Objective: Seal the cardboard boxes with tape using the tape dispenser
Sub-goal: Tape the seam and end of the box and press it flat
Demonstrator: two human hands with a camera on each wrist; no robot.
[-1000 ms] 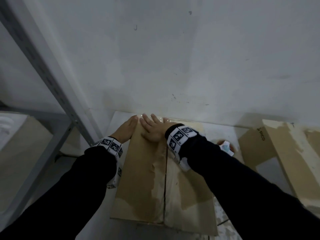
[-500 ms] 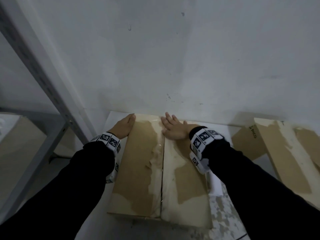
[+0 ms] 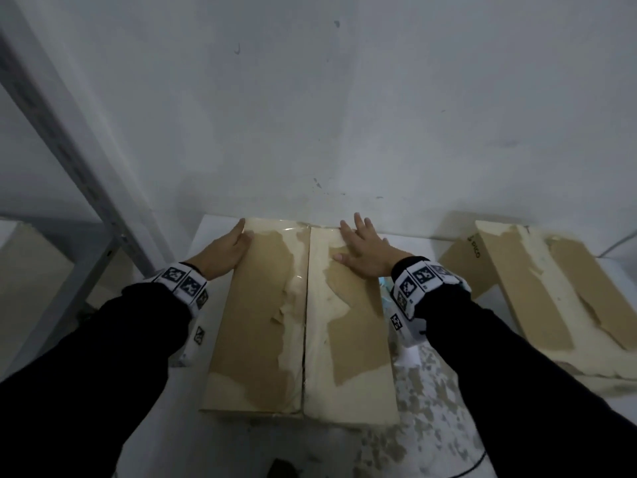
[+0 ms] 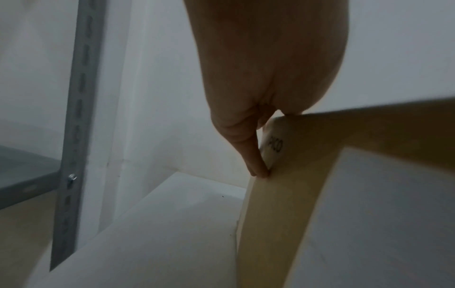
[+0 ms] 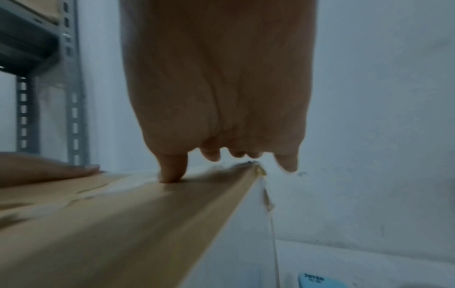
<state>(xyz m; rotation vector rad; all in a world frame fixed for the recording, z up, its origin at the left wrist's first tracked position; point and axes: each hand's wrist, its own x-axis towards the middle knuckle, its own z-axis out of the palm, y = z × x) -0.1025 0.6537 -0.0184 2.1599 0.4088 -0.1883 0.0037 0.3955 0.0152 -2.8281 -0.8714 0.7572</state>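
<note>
Setting: plain white wall is faced, with a white table pushed up against it and a grey metal shelving upright seen to the left.
Task's thing: a cardboard box is laid flat on the table, its two top flaps closed so that they meet at a centre seam running away from the viewer. Pale torn patches are seen along that seam.
Tape: a glossy strip appears to be laid across the far end of the seam; how far it runs down cannot be made out.
Left hand: the left hand is placed on the far left corner of the box, fingers straight. In the left wrist view one finger is seen laid down the side wall. The box is judged to be braced this way so that it does not slide.
Right hand: the right hand is spread flat on the right flap near the far edge, fingers extended, nothing gripped. In the right wrist view a fingertip is seen pressed onto the cardboard. The tape end is probably being rubbed down.
Dispenser: a pale blue object is partly hidden beside the right wrist, against the right side of the box; whether it is the tape dispenser cannot be told.
Second box: another cardboard box is set on the table, well apart to the right.
Stage: the seam is judged to be not yet fully sealed.
</note>
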